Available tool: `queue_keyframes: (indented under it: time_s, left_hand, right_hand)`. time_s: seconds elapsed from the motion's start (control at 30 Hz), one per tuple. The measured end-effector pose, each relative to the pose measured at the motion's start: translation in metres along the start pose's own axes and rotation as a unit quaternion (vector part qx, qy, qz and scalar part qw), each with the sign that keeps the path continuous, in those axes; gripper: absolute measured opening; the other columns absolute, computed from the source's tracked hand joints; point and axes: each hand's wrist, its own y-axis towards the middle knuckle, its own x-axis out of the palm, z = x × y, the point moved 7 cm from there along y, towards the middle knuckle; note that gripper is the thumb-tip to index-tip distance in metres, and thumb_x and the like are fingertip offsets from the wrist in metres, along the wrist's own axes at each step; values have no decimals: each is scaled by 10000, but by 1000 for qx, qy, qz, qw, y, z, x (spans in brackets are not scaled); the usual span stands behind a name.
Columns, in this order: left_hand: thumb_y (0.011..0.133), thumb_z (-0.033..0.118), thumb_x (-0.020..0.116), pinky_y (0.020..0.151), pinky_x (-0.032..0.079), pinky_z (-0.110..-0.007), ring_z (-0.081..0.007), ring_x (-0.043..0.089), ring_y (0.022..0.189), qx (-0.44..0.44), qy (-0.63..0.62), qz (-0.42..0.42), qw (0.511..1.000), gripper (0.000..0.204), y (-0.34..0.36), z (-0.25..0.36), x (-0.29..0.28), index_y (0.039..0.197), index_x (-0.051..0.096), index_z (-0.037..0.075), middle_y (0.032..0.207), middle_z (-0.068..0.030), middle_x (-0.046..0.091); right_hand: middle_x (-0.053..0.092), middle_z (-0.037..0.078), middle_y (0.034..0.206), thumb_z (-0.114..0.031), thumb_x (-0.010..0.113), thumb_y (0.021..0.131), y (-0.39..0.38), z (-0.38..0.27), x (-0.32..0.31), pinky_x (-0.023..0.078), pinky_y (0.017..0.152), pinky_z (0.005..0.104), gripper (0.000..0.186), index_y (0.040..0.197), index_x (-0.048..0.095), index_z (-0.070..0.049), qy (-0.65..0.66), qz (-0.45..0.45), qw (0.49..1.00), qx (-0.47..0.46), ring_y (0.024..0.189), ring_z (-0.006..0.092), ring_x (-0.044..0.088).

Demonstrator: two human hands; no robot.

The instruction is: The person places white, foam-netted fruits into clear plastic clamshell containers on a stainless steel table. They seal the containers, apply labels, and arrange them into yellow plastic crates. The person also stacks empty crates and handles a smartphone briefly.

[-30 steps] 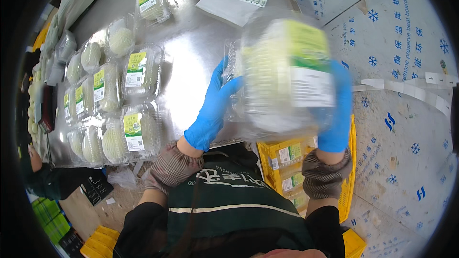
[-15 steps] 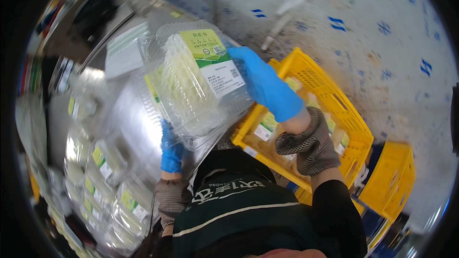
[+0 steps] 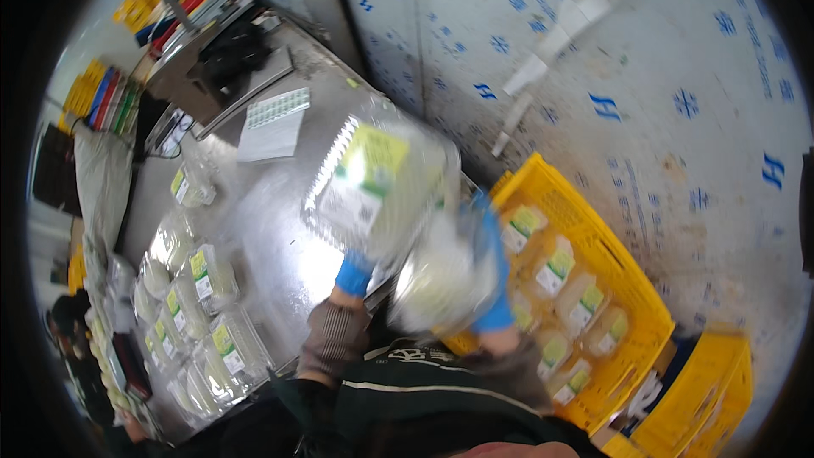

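Both my hands wear blue gloves, with grey cuffs at the wrists. My left hand (image 3: 354, 272) holds a clear plastic box (image 3: 365, 180) from below, over the metal table. Pale green vegetable shows through it, and a green and white label is on its face. Close beside it, my right hand (image 3: 493, 267) grips a second clear box (image 3: 443, 287) by its right side, tilted and smeared by motion. The two boxes overlap; I cannot tell whether they touch. My fingers are partly hidden behind the boxes.
Several labelled boxes (image 3: 229, 352) stand on the metal table (image 3: 254, 203) at the left. A yellow crate (image 3: 598, 203) at the right holds more boxes, with another yellow crate (image 3: 699, 390) beyond. Label sheets (image 3: 275, 119) lie near a machine (image 3: 182, 76). A person's hand (image 3: 134, 428) shows lower left.
The box in my right hand has swung down toward my body and tilted, uncovering the left hand's box. My view has shifted, showing more of the yellow crate.
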Motion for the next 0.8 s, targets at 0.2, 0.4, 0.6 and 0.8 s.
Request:
queue_keyframes:
  time_s: [0.2, 0.4, 0.6, 0.8]
  left_hand:
    - [954, 349, 433, 896, 464, -321, -191, 554, 1023, -3, 12, 63, 998, 512, -59, 9, -60, 1371, 364, 60, 1272, -119, 492]
    - [949, 342, 446, 922, 450, -328, -193, 537, 1051, 40, 41, 118, 991, 544, -91, 61, -121, 1403, 330, 66, 1319, -122, 464]
    - [944, 336, 459, 947, 436, -334, -195, 520, 1079, 55, 46, 105, 992, 582, -79, 76, -161, 1435, 295, 72, 1366, -126, 436]
    - [928, 300, 474, 962, 408, -317, -181, 494, 1102, 50, 31, 122, 991, 590, -87, 72, -194, 1445, 289, 83, 1374, -109, 428]
  right_hand:
    - [560, 104, 1179, -335, 372, 986, -44, 53, 23, 472, 908, 326, 495, 1380, 351, -36, -165, -70, 979, 101, 1046, 185, 562]
    - [320, 145, 1446, -594, 626, 766, -23, 47, 76, 246, 1097, 371, 911, 1407, 334, -16, -252, -458, 848, 89, 1323, 249, 332]
    - [365, 144, 1408, -279, 914, 502, 3, 48, 65, 274, 1077, 392, 1110, 1409, 323, -30, -431, -413, 782, 178, 1284, 247, 364]
    - [508, 84, 1228, -212, 898, 532, 3, 75, 38, 393, 984, 348, 933, 1320, 427, -46, -339, -236, 905, 101, 1149, 184, 478]
